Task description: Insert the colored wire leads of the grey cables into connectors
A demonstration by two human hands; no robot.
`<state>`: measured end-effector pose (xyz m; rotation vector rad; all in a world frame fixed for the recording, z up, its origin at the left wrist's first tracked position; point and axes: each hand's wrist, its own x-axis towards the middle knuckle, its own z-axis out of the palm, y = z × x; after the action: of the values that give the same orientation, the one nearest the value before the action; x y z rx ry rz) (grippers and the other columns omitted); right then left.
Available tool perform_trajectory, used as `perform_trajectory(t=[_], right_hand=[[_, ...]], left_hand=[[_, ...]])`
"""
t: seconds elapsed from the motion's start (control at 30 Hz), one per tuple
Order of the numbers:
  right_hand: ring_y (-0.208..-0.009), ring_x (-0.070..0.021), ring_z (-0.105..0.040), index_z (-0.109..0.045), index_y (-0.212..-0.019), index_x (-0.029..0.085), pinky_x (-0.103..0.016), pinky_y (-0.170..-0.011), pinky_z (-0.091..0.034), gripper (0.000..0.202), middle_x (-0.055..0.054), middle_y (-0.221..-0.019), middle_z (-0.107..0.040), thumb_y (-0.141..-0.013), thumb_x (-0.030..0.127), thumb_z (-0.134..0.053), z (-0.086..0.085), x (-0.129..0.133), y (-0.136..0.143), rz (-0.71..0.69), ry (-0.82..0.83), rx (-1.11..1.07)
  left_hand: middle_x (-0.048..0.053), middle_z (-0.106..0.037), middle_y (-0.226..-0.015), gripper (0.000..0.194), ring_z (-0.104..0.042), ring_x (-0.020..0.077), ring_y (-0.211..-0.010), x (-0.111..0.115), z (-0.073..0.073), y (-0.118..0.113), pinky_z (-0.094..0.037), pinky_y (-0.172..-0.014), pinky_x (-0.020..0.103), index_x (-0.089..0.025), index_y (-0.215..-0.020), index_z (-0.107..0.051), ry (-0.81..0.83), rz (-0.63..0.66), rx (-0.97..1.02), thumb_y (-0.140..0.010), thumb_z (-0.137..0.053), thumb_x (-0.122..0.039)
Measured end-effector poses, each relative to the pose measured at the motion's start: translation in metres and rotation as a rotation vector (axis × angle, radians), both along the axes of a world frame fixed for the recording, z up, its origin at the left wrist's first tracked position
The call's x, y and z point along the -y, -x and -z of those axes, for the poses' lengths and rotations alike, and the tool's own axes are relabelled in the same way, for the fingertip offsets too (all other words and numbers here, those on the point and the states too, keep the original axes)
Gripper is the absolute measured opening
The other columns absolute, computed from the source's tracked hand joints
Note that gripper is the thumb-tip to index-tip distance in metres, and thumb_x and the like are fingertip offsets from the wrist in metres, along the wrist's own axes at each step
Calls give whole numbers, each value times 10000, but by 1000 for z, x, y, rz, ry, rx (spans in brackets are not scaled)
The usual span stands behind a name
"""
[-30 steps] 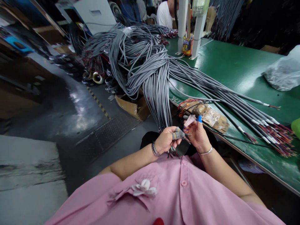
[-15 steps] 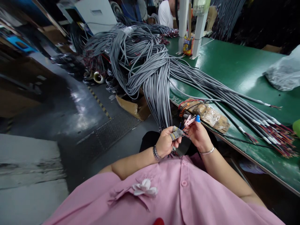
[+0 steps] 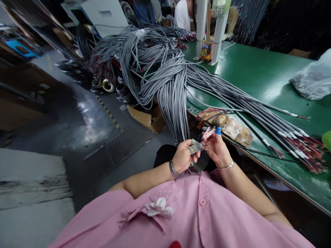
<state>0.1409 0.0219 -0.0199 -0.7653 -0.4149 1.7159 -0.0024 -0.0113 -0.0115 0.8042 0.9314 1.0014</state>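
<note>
My left hand (image 3: pixel 184 156), with grey striped covers on thumb and finger, is closed in a pinch on several thin coloured wires (image 3: pixel 205 147). Their bare ends fan out to the right. Facing it is my right hand (image 3: pixel 219 150), palm showing, a blue cover on its raised thumb, which stands apart from the fingers. The fingertips are partly hidden behind the wires and a pink clip (image 3: pixel 208 133). Whether that hand touches the clip, I cannot tell. Just left of my hands, a thick bundle of grey cables (image 3: pixel 174 110) hangs down from the table edge.
On the green table (image 3: pixel 248 65), more grey cables lie with stripped red and dark ends (image 3: pixel 310 151) at right. A tape-wrapped block (image 3: pixel 230 129) sits at the near edge. A plastic bag (image 3: pixel 314 77) is farther right. Below stands an open carton (image 3: pixel 147 119). A person (image 3: pixel 182 15) is behind.
My right hand has shifted very slightly and the wire ends show a little more clearly between the hands. My left hand keeps its pinch in the same place.
</note>
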Motion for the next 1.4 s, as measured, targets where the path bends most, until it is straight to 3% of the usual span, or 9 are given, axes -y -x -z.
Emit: perform_trajectory(t=[0.13,0.33,0.43,0.63,0.8,0.9,1.07,1.3,1.4], right_hand=[[-627,-128,-603,-687,-841,207,-257,-572,-491,496,-15,-807,-714,-711,685,-665,4,1,-5,-52,10,-61],[-684,-107,-616,-702,-892,201,-209,-584,-482,275,-2,-812,-704,-832,466,-663,6,-1,-9,-25,-67,-44],[-655,-107,-592,-697,-871,203,-216,-575,-479,306,1,-775,-681,-835,503,-648,8,0,-7,3,-82,10],[-578,-95,-521,-669,-748,187,-230,-575,-452,406,-6,-708,-649,-838,578,-606,18,2,-2,242,-205,311],[-575,-103,-544,-671,-809,191,-237,-560,-467,414,1,-724,-657,-762,603,-678,18,-3,-1,84,-97,75],[-574,-112,-556,-651,-762,200,-249,-582,-493,358,20,-668,-641,-721,541,-753,16,-6,2,90,-73,-44],[-568,-122,-569,-639,-725,202,-256,-563,-497,342,21,-649,-649,-716,519,-767,14,-6,5,122,-74,-65],[-632,-139,-621,-676,-845,216,-270,-584,-525,467,-9,-773,-705,-748,671,-642,11,-1,1,16,-30,-102],[-665,-137,-638,-681,-823,216,-256,-595,-534,428,-18,-830,-729,-762,639,-651,12,-1,-4,-20,-28,-124]], left_hand=[[-17,-604,-531,291,-455,48,-334,4,-4,3,-275,-325,160,-145,-695,-561,10,2,4,-729,-719,-387],[-21,-605,-528,263,-456,52,-330,7,-11,3,-279,-322,161,-146,-713,-579,6,-42,33,-728,-721,-368],[-21,-610,-541,244,-466,49,-337,5,-10,2,-267,-328,158,-146,-716,-580,-13,-62,47,-741,-710,-351],[-19,-607,-541,230,-461,44,-337,3,-5,2,-228,-326,162,-141,-718,-580,-30,-65,39,-764,-686,-340],[-20,-606,-538,244,-456,45,-334,2,-5,-1,-234,-329,165,-145,-708,-573,-16,-65,32,-739,-699,-351],[-19,-609,-543,243,-457,47,-337,2,-4,-3,-245,-332,168,-147,-712,-575,-8,-66,33,-725,-705,-352],[-18,-610,-547,255,-458,47,-335,1,-3,-2,-250,-334,171,-150,-693,-561,-6,-65,14,-718,-708,-357],[-21,-613,-547,240,-459,45,-340,5,0,1,-268,-336,165,-148,-708,-569,-29,-51,21,-764,-686,-350],[-20,-618,-552,236,-466,47,-343,7,0,3,-263,-335,164,-148,-712,-570,-38,-55,20,-771,-684,-346]])
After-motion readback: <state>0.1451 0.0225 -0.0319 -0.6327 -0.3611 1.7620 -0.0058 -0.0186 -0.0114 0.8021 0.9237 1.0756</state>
